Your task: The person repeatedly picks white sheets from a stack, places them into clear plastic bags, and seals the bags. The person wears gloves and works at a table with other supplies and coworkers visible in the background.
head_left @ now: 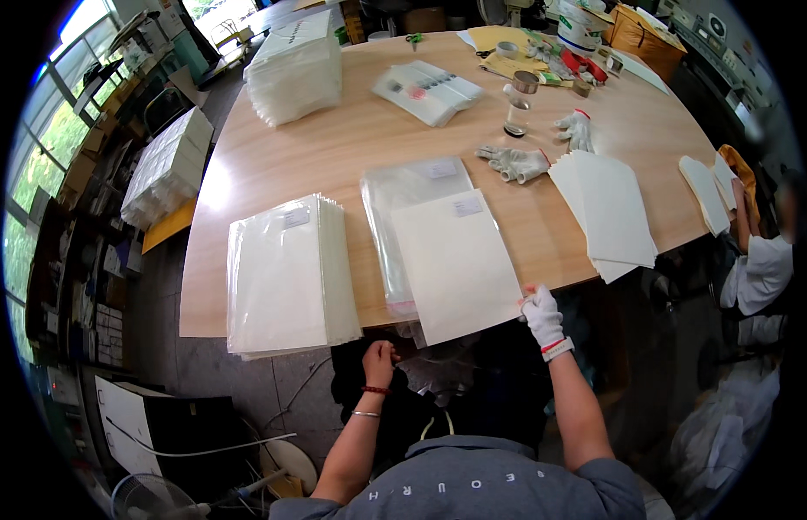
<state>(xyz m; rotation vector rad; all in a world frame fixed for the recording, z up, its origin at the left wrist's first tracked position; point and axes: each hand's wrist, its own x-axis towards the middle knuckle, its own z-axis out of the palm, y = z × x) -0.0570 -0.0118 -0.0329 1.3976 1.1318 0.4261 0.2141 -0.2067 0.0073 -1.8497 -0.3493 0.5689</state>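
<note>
A cream paper sheet [455, 269] with a small white label lies over a pile of clear plastic bags [382, 225] at the table's front edge. My right hand [542, 316], in a white glove with the fingertips bare, is closed on the sheet's near right corner. Just below the table edge, my bare left hand [382, 362] has its fingers curled in; whatever they may hold is hidden. It is close to the bags' near end, where some clear film hangs over the edge. To the left stands a thick stack of bagged cream sheets [278, 277], the top one labelled.
Cream sheets [607, 212] lie fanned at right, near two white gloves [514, 163] and a glass jar [518, 113]. Farther back are a printed bag pile [427, 91], a tall plastic-wrapped stack [295, 69] and a white bucket [584, 28]. Another person [759, 269] sits at far right.
</note>
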